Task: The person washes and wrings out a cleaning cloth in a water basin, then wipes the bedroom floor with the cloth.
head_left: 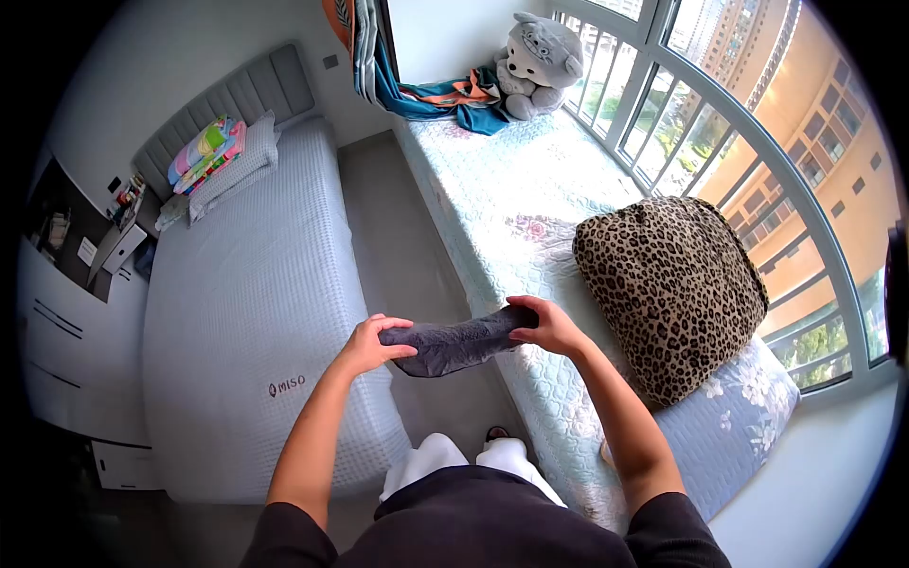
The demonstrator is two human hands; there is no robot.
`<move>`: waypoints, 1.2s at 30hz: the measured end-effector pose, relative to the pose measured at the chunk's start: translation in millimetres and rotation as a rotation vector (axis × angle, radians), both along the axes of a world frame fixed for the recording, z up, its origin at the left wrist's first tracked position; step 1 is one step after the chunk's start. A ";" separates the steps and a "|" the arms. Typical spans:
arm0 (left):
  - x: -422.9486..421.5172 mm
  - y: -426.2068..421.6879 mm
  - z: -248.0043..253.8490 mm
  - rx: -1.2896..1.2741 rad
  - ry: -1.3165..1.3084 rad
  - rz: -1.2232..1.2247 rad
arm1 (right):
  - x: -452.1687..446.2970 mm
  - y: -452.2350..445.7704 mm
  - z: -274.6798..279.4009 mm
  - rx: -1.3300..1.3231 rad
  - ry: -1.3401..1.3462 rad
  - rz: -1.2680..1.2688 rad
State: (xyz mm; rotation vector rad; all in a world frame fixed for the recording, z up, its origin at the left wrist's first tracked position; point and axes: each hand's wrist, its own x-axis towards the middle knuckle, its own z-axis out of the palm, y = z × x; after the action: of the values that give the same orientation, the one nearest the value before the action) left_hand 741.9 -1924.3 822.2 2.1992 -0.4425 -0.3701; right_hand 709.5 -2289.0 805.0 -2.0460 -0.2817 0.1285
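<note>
Head view: grey fuzzy cloth point(454, 346) held level over the floor gap between bed point(251, 284) and window seat point(492, 204), right end overlapping the seat edge in view. Left hand point(372, 343) grips one end, thumb on the near side, fingers at the back; right hand point(549, 328) pinches the other end the same way. Both arms reach forward, elbows slightly bent, cloth spanning between.

Containers: white drawer unit point(123, 248) by the headboard, small items point(128, 197) on top, too small to identify; white cabinet point(76, 346) with dark handles, contents hidden.

Writing: "MISO" logo point(287, 386) plus small dark mark on the bed cover.

Window seat: leopard-print cushion point(672, 293) near right hand, overlapping floral pillow point(739, 426); grey-and-white plush toy point(544, 62) at far end, beside teal-orange curtain point(445, 97).
</note>
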 end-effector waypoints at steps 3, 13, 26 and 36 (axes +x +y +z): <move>33.2 10.0 -2.5 0.179 -0.079 0.158 | 64.4 5.8 10.9 -0.314 -0.045 0.053; 170.7 55.4 -67.6 -0.664 0.617 0.327 | 252.4 120.7 6.6 -0.228 -0.085 -0.322; 337.3 76.0 -60.3 -0.896 0.645 0.155 | 415.0 236.5 -4.1 -0.086 0.046 0.181; 490.4 132.6 -117.4 -0.659 0.280 0.553 | 601.1 229.5 -16.4 0.840 0.769 0.165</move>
State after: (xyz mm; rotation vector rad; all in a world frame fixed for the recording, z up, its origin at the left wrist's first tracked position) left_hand 1232.4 -1791.7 704.8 1.5084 0.1891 -0.1829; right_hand 1310.6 -2059.5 788.6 -1.0318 0.0004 0.7433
